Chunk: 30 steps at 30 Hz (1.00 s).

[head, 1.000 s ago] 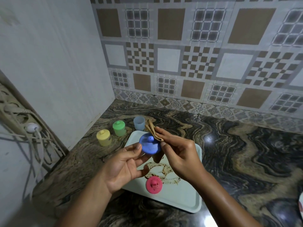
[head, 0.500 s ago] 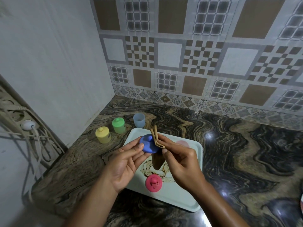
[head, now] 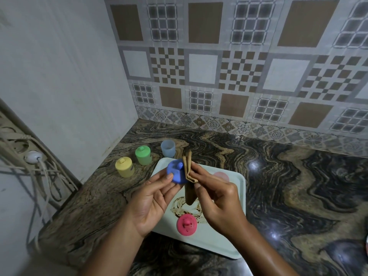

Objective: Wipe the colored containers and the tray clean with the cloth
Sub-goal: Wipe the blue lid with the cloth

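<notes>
Showing the work held above a pale tray (head: 237,196) on a dark marbled table (head: 298,186). The left hand (head: 153,202) grips a blue lid (head: 176,173) by its lower edge between thumb and fingertips, knob turned towards the camera. The right hand (head: 217,198) pinches a folded tan cloth (head: 189,170) whose folded edge touches the lid's right side; one tail of the cloth hangs down towards the tray. On the tray, a brown smear (head: 179,206) lies near the middle, a pink lid (head: 186,224) rests close to the near edge, and a pale pink round shape (head: 222,176), possibly another container, shows behind the right hand, though it is too hidden to tell. Off the tray's far left corner stand three containers in a row: yellow container (head: 124,166), green container (head: 143,155), and an open light-blue container (head: 168,148), the last just beside the tray's far edge. A white wall (head: 59,86) bounds the table on the left and a tiled wall (head: 239,66) at the back. Right of the tray the table lies open towards the frame edge. Cables (head: 45,172) hang at the table's left edge.
</notes>
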{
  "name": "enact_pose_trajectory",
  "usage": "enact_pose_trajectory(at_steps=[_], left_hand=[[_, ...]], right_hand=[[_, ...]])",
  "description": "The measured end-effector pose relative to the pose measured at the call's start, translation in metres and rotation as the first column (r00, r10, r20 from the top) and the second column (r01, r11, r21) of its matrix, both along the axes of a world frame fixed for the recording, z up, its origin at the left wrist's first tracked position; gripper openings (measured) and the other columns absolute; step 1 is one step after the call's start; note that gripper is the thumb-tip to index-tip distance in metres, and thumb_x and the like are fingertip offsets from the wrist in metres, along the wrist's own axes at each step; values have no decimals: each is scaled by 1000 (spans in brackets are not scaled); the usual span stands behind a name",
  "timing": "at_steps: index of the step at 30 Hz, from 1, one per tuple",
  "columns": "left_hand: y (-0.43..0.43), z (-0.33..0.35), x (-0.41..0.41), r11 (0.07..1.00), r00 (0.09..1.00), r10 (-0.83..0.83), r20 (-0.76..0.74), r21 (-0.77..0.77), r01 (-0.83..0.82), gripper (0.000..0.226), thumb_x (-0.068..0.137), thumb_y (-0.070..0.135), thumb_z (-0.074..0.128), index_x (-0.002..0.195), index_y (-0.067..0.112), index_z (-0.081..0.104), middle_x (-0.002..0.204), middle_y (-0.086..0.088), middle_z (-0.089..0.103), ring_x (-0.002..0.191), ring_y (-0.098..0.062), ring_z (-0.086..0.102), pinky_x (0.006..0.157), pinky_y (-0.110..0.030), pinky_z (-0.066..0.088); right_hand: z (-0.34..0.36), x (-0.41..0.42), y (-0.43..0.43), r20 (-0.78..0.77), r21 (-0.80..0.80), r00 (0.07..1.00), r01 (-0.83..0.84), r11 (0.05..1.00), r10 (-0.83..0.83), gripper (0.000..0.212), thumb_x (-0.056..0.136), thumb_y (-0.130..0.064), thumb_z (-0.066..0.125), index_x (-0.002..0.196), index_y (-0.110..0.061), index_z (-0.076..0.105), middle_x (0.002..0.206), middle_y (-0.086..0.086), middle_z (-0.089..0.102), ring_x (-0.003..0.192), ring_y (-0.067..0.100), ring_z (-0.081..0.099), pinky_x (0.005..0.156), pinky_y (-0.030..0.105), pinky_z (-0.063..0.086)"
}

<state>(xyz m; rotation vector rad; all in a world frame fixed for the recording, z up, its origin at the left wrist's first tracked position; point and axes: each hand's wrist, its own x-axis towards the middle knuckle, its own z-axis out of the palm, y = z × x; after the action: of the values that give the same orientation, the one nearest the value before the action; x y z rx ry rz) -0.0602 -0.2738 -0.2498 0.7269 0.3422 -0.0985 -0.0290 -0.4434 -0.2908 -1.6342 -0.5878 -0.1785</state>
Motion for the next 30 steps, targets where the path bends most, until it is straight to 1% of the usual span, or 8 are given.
enact_pose_trajectory(at_steps=[7,10,13,17,21,26,28,30], left_hand=[[5,5,0,991,987,-121,-106,47,126,41,86,15,59,122,-5,63,120,-24,68,106,-32,70,86,-39,60],[-1,4,-1,989,988,-144,-55,23,145,57,62,17,91,111,-4,71,120,-24,68,105,-30,71,79,-36,61],[-6,-1,1,996,998,-62,-4,-59,62,76,38,19,101,108,1,75,121,-19,69,108,-24,70,83,-33,60],[-16,2,4,993,999,45,-29,-104,-48,36,83,18,65,116,3,68,125,-17,67,107,-20,70,94,-32,53],[-12,5,1,1000,997,-22,-73,-23,21,34,94,21,53,117,0,67,115,-19,71,102,-25,72,92,-37,54],[-5,1,1,990,987,-124,-107,57,130,34,78,11,69,110,0,71,114,-21,71,98,-27,73,86,-34,59],[-4,-2,3,990,988,-134,-70,40,137,52,59,13,93,105,0,75,117,-21,70,102,-27,72,83,-33,61],[-4,-5,5,994,995,-102,-20,-33,101,72,38,9,100,105,-2,75,119,-21,69,107,-27,70,83,-32,60]], right_hand=[[10,5,-6,94,-106,995,-17,994,27,34,93,4,59,122,-6,73,136,2,66,101,-4,66,70,10,50],[15,12,-3,63,-65,998,-2,998,6,36,95,-3,57,127,-9,71,141,0,62,123,4,63,87,32,61],[16,12,2,54,-28,999,4,1000,-3,35,95,-6,57,128,-9,70,143,1,61,122,20,66,84,28,60],[6,4,5,117,-30,993,25,999,-21,34,93,1,58,124,-4,71,141,4,61,122,29,65,75,14,53],[4,7,-1,109,-33,993,47,998,-43,33,92,2,58,122,-4,73,137,3,64,117,27,69,73,14,53],[10,12,-5,55,-23,998,37,999,-35,36,92,-2,56,125,-8,72,141,4,62,128,6,60,87,28,59],[12,13,-5,22,-5,999,38,999,-38,36,94,-4,56,126,-10,71,141,5,62,121,0,63,86,38,59],[13,12,-4,19,11,999,31,999,-32,35,94,-4,57,126,-9,71,141,6,62,121,0,64,85,34,61]])
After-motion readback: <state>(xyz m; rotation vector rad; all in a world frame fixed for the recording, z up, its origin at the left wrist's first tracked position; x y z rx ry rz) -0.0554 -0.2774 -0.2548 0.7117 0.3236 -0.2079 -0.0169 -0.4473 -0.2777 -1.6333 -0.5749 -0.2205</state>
